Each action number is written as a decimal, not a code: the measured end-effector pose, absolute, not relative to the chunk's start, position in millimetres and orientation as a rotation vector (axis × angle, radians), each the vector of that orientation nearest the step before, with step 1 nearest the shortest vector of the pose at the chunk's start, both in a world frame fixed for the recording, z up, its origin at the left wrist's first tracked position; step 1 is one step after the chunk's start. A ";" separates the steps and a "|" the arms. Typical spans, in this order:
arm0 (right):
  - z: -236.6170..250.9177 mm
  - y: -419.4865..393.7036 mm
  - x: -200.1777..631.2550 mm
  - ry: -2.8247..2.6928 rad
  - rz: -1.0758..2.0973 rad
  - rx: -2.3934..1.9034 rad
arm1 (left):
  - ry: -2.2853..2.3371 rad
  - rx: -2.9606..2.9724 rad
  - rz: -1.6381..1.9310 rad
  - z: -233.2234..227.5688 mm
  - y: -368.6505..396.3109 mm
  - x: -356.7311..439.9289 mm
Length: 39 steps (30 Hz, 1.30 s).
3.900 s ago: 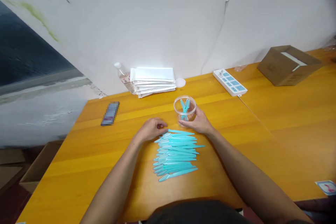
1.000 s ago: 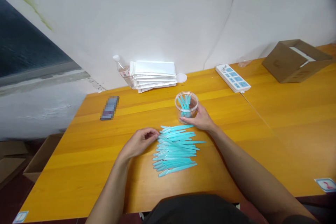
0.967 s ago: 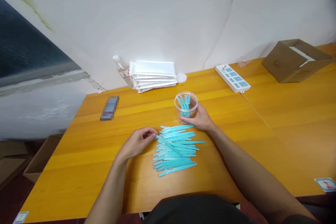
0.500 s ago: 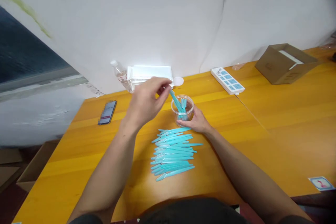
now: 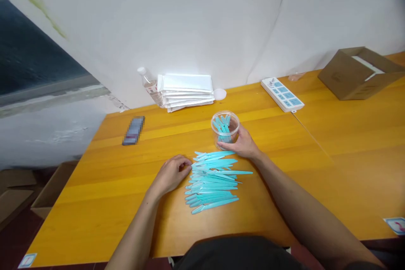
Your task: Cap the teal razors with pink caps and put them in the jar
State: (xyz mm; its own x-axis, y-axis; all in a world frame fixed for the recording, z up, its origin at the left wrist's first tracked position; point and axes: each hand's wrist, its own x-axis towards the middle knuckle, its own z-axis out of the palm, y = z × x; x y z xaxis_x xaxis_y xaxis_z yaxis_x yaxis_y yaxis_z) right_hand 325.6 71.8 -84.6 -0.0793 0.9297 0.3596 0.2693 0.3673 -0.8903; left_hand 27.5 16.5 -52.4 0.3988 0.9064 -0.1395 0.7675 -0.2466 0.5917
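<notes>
Slim turquoise eyebrow razors (image 5: 215,183) lie side by side in a loose row on the table, pointing left to right. At the upper left of this row is my left hand (image 5: 172,173), its thumb and fingers pinched on the end of one razor. My right hand (image 5: 245,143) is wrapped round the right and front side of a clear plastic tub (image 5: 225,133), which stands upright just behind the row. Several more razors (image 5: 223,124) stand on end inside the tub. The fingers behind the tub are partly hidden.
White flat packets (image 5: 186,88) are stacked by the wall, between a bottle (image 5: 150,86) and a round clear lid (image 5: 220,94). A phone (image 5: 133,130) lies left. A power strip (image 5: 282,95) and an open cardboard box (image 5: 357,74) are at the right.
My left hand has come down from above the tub to the row, and the razor it held is now in the tub. My right hand still holds the tub.
</notes>
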 end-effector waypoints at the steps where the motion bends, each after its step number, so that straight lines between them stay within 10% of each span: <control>1: -84.6 71.6 325.5 -1.583 0.800 -1.106 | 1.421 2.052 0.327 -55.2 16.1 27.2; 15: -90.7 73.4 326.9 -1.586 0.789 -1.113 | 1.483 1.927 0.437 -47.8 3.6 3.9; 24: -87.4 71.4 326.7 -1.582 0.802 -1.100 | 1.514 2.035 1.397 82.1 47.5 41.8; 30: -84.1 69.5 325.6 -1.588 0.799 -1.080 | 1.200 2.496 0.772 90.2 81.4 109.3; 39: -90.3 72.6 325.4 -1.582 0.789 -1.099 | 1.381 2.139 0.259 -25.6 54.4 60.2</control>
